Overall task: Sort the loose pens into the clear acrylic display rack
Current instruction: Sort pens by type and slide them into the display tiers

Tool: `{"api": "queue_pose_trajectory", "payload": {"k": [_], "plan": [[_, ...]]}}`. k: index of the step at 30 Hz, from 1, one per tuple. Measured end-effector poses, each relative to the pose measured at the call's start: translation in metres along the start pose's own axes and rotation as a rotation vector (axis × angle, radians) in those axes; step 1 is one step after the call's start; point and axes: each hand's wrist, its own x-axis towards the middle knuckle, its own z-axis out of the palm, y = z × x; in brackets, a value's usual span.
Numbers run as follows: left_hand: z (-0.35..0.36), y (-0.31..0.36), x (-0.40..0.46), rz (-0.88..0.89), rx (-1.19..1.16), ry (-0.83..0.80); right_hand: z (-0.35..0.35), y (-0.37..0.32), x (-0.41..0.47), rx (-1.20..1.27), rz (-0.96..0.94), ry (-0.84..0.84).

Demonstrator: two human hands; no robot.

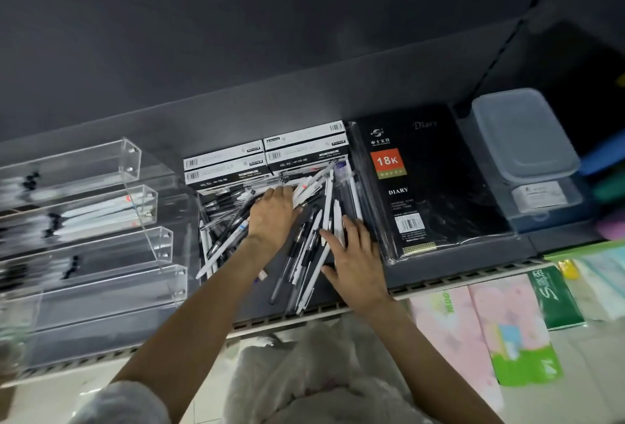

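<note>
Loose pens [304, 230]: jumbled heap on dark shelf, between rack and black diary. Mixed white barrels, clear barrels with black grips, few with red or blue marks. Lie criss-crossed at many angles, some long white ones pointing toward shelf front edge.

Clear acrylic display rack [101, 220]: left of heap, stepped tiers of long transparent troughs. Upper troughs hold pens laid lengthwise, white and black, blurred. Lower front troughs look bare.
</note>
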Motion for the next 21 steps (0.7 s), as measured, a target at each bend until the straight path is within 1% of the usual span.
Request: {"api": "queue_pose_trajectory", "payload": {"k": [3, 4, 6, 7, 8, 10, 11, 12, 14, 17, 19, 21], "plan": [[-0.008, 0.002, 0.005, 0.026, -0.040, -0.039, 0.000, 0.002, 0.000, 0.033, -0.010, 0.011], [-0.013, 0.001, 0.005, 0.027, -0.104, -0.048, -0.001, 0.003, 0.000, 0.046, -0.014, 0.013], [-0.024, -0.002, 0.002, 0.001, -0.358, -0.044, -0.004, 0.004, 0.000, 0.067, -0.015, -0.010], [-0.032, -0.004, -0.002, -0.026, -0.547, -0.062, -0.006, 0.005, 0.000, 0.079, -0.008, -0.029], [-0.040, -0.006, -0.006, -0.072, -0.794, -0.100, -0.008, 0.005, 0.000, 0.091, -0.002, -0.036], [-0.056, -0.010, -0.017, -0.236, -1.371, -0.268, -0.011, 0.005, 0.001, 0.118, 0.008, -0.043], [-0.063, -0.013, -0.022, -0.295, -1.607, -0.347, -0.012, 0.004, 0.002, 0.138, 0.018, -0.055], [-0.066, -0.015, -0.026, -0.309, -1.767, -0.388, -0.013, 0.004, 0.002, 0.162, 0.026, -0.064], [-0.067, -0.018, -0.034, -0.312, -1.951, -0.413, -0.015, 0.001, 0.003, 0.213, 0.029, -0.049], [-0.062, -0.017, -0.049, -0.333, -2.165, -0.439, -0.025, -0.006, 0.006, 0.322, 0.001, 0.022], [-0.059, -0.015, -0.060, -0.339, -2.222, -0.439, -0.035, -0.013, 0.007, 0.439, 0.001, 0.095], [-0.054, -0.017, -0.069, -0.346, -2.218, -0.430, -0.046, -0.018, 0.011, 0.588, 0.008, 0.153]]}}
